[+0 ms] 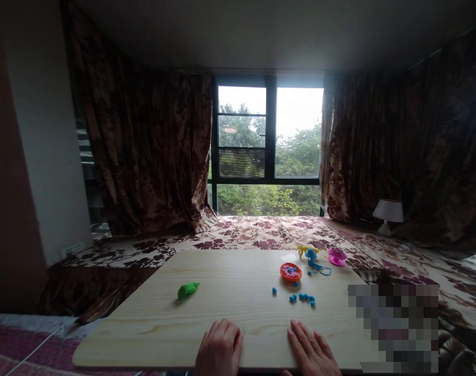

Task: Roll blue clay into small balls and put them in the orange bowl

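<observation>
The right hand (pixel 311 349) rests on the counter (pixel 139 324), fingers flat and slightly apart; the left hand (pixel 219 349) curls, contents hidden. Loose blue pieces (pixel 301 296) lie ahead of the right; a forward sweep could scatter them.

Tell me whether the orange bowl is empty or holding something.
Holding something: small pink and blue pieces lie in the orange bowl, its rim around them. Their depth I cannot tell.
</observation>
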`<state>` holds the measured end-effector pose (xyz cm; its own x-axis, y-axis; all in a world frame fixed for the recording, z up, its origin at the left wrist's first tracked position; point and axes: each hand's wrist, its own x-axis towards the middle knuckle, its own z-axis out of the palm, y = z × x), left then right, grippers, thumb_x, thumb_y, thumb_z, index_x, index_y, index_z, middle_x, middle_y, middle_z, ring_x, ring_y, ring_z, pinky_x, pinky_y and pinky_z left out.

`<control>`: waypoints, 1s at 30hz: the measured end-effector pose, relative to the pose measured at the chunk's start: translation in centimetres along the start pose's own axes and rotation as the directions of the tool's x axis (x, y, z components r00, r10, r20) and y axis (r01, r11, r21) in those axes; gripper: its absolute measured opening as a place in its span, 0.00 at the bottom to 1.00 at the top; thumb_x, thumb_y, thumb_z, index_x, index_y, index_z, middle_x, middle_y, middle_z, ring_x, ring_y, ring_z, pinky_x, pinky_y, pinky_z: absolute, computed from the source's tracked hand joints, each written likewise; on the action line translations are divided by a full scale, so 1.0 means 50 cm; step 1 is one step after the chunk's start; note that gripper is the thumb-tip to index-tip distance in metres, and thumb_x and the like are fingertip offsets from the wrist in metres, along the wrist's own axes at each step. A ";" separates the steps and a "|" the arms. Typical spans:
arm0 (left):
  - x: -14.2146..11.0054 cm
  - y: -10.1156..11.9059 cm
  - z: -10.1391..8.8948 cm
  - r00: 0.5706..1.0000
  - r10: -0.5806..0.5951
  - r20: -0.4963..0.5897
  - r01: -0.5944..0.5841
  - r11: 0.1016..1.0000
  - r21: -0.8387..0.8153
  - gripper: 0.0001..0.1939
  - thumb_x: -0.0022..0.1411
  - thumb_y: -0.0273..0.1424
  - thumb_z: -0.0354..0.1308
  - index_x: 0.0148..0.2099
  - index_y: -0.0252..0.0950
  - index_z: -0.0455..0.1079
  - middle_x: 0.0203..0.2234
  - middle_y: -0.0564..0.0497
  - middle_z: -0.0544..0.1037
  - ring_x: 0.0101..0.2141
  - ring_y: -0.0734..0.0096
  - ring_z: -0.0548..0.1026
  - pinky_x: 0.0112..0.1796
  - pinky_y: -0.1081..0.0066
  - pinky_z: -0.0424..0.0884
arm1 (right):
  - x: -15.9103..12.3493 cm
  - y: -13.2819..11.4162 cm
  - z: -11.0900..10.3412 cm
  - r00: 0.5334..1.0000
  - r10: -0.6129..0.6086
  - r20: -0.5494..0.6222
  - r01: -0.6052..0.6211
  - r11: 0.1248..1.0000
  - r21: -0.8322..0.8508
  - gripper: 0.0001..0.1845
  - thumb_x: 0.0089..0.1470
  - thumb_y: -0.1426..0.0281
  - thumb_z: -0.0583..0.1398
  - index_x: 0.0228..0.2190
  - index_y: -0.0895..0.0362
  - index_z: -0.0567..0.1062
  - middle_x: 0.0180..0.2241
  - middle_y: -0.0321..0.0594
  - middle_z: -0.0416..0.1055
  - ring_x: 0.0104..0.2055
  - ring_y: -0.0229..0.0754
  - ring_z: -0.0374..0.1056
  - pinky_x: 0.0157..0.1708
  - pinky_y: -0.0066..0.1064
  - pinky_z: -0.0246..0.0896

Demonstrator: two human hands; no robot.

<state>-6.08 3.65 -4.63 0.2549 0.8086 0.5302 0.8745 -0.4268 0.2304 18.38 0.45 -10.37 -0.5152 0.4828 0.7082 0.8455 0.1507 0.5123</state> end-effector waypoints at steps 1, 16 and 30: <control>0.004 0.001 -0.002 1.000 -0.014 0.012 0.015 1.000 -0.009 0.10 0.58 0.27 0.46 0.29 0.38 0.67 0.28 0.51 0.71 0.34 0.66 0.68 0.36 0.67 0.62 | -0.001 -0.004 0.003 1.000 0.027 -0.006 -0.027 0.999 0.020 0.30 0.52 0.49 0.48 0.47 0.56 0.69 0.47 0.41 0.67 0.46 0.43 0.66 0.41 0.31 0.58; 0.001 -0.014 -0.012 0.992 -0.055 0.113 0.052 0.998 0.031 0.11 0.54 0.23 0.46 0.33 0.39 0.68 0.31 0.51 0.72 0.37 0.67 0.68 0.39 0.68 0.62 | 0.008 0.008 -0.010 1.000 -0.012 0.007 0.012 1.000 -0.024 0.30 0.52 0.50 0.48 0.47 0.58 0.69 0.47 0.42 0.68 0.45 0.42 0.67 0.40 0.31 0.59; 0.001 -0.024 0.015 0.998 0.053 -0.023 -0.055 0.995 -0.084 0.11 0.57 0.25 0.46 0.34 0.39 0.70 0.29 0.50 0.73 0.34 0.68 0.69 0.37 0.68 0.64 | -0.011 -0.003 0.005 0.996 0.088 0.015 -0.089 0.988 0.130 0.21 0.53 0.65 0.49 0.48 0.55 0.68 0.49 0.39 0.66 0.48 0.41 0.64 0.43 0.30 0.58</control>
<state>-6.83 4.53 -5.47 0.2916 0.7750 0.5606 0.8212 -0.5034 0.2688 18.57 0.39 -10.98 -0.4367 0.5072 0.7430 0.8991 0.2176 0.3799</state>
